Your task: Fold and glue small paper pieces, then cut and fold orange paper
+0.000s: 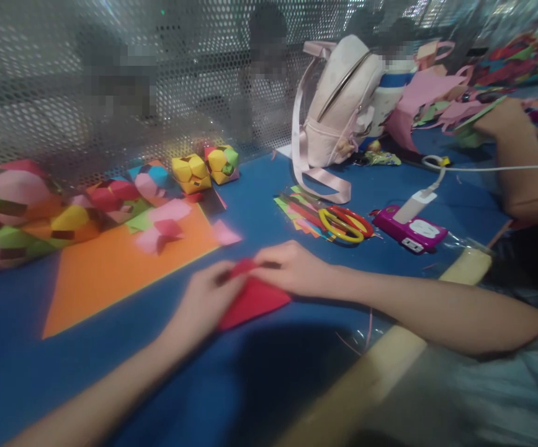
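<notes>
A red sheet of paper (254, 304), folded to a triangle-like shape, lies on the blue tabletop (166, 372). My left hand (206, 295) grips its left side, fingers closed at the upper edge. From the right, my right hand (291, 267) pinches the same upper edge. The fingertips of both hands are partly hidden and slightly blurred. Just beyond them lies a large orange sheet (124, 267) with pink and green folded paper pieces (164, 226) on it.
Folded paper balls (189, 172) line the perforated metal screen at the back left. Scissors (345, 225) rest on paper strips beside a purple power strip (411, 230) with a white plug and cable. A pale pink backpack (338, 105) stands behind. Another person's arm (520, 155) is at right.
</notes>
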`<state>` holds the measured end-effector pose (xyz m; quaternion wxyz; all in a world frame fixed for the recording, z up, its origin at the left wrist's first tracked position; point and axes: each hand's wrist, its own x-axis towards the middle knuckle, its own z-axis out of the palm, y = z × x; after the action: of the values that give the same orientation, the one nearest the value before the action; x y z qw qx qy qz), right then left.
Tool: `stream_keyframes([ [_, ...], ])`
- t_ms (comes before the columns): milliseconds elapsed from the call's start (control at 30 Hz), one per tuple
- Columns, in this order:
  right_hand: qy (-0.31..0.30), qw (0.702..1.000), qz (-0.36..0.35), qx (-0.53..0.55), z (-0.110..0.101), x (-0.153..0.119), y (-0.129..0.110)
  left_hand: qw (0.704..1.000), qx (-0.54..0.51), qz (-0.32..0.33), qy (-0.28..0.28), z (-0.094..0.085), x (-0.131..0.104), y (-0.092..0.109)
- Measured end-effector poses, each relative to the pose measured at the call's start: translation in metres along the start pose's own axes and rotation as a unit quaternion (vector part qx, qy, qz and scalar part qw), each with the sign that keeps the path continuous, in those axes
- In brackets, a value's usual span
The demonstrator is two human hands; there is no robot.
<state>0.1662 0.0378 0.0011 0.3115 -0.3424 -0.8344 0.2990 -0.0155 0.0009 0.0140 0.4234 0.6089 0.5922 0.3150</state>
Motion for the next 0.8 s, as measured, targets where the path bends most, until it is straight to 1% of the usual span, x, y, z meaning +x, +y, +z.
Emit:
stream_keyframes([
  [133, 0.047, 0.999, -0.005, 0.021, 0.007, 0.001, -0.001, 0.999, 0.03, 0.016, 0.025, 0.001, 0.0, 0.001],
  [233, 0.048, 0.999, 0.001, 0.025, 0.008, 0.001, -0.002, 0.998, 0.045, 0.026, 0.025, 0.002, -0.001, 0.002],
  [333, 0.04, 0.998, 0.008, 0.037, 0.005, 0.001, -0.002, 0.999, 0.035, 0.02, 0.02, 0.002, -0.001, 0.002],
  [500, 0.041, 0.997, 0.029, 0.05, 0.005, 0.001, -0.002, 1.0, -0.003, -0.01, 0.006, 0.002, -0.002, 0.003],
  [633, 0.041, 0.997, 0.034, 0.055, 0.007, 0.001, -0.001, 0.998, -0.041, -0.018, -0.034, -0.002, 0.002, 0.002],
  [700, 0.04, 0.997, 0.038, 0.059, 0.009, 0.001, -0.001, 0.998, -0.036, -0.015, -0.05, -0.004, 0.005, 0.0],
  [800, 0.039, 0.997, 0.035, 0.063, 0.01, 0.001, -0.003, 0.999, -0.005, -0.004, -0.05, -0.005, 0.009, -0.001],
])
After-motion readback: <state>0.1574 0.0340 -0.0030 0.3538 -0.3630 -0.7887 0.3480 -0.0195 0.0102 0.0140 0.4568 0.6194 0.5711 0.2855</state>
